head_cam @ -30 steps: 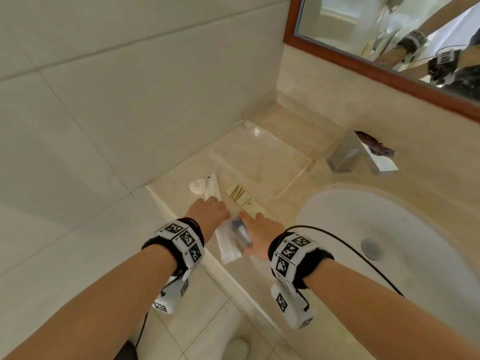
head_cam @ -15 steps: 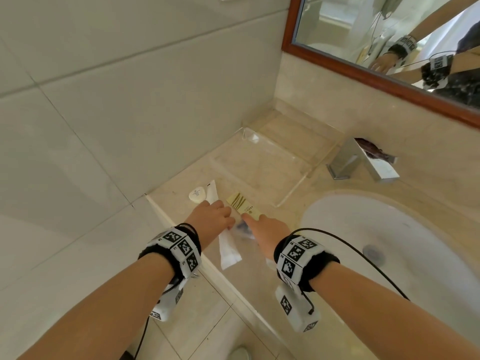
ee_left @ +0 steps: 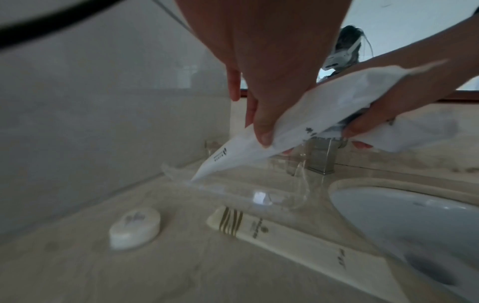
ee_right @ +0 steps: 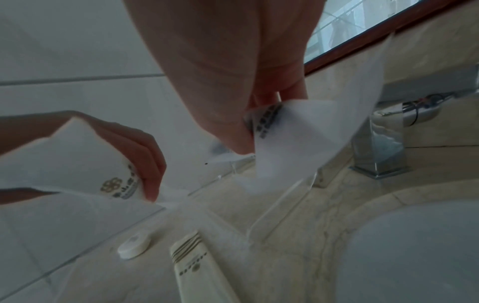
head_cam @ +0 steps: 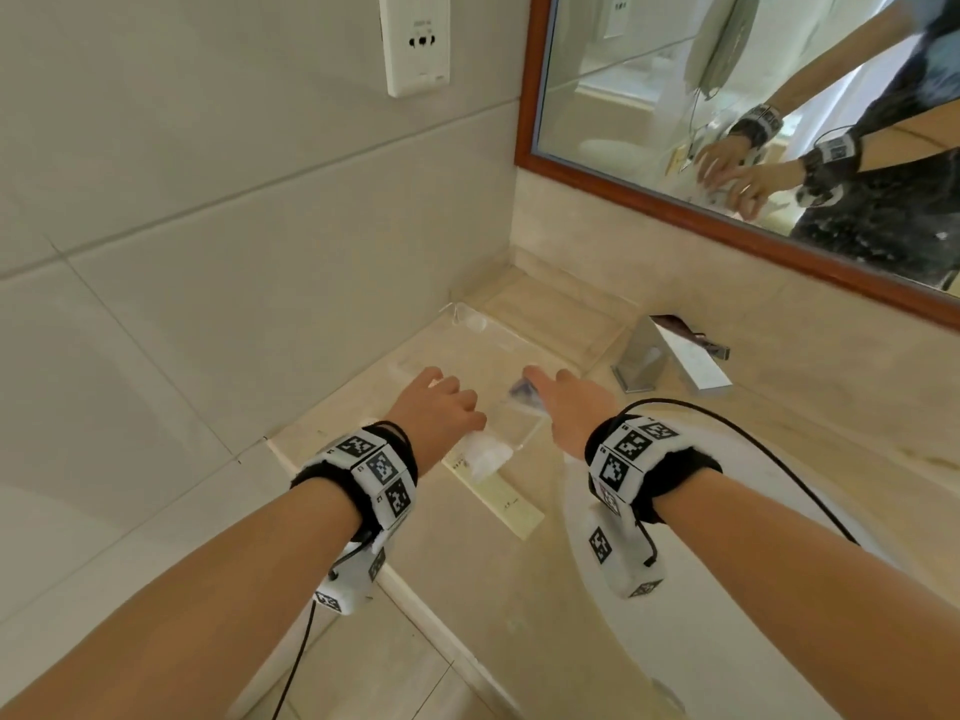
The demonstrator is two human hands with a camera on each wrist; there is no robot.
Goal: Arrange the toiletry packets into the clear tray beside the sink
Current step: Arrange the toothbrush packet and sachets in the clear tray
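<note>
Packets are in both hands above the near edge of the clear acrylic tray [head_cam: 498, 350], which sits on the beige marble counter [head_cam: 498, 589] to the left of the white oval sink [ee_left: 404, 221]. The left hand [head_cam: 439, 407] pinches a long white paper sachet [ee_left: 298, 127] between thumb and fingers, its pointed far end angled down and nearly touching the tray's near rim. The right hand [head_cam: 569, 407] grips a second white printed packet [ee_right: 290, 141] in curled fingers, held just right of the first and over the tray. Still on the counter, near of the tray, lie a round white wrapped soap [ee_left: 134, 226] and a long cream box with gold stripes [ee_left: 282, 239], apart from each other.

Risk lies mostly in the sachet's tip: if it catches on the rim instead of clearing it, the light tray could be pushed toward the grey tiled wall [head_cam: 249, 262], or the soft packet could buckle and end up half over the edge. With both hands lowering so close together, one packet may land crooked on the other. Anything dropped to the right could slide toward the sink or the chrome square faucet [head_cam: 670, 361].
</note>
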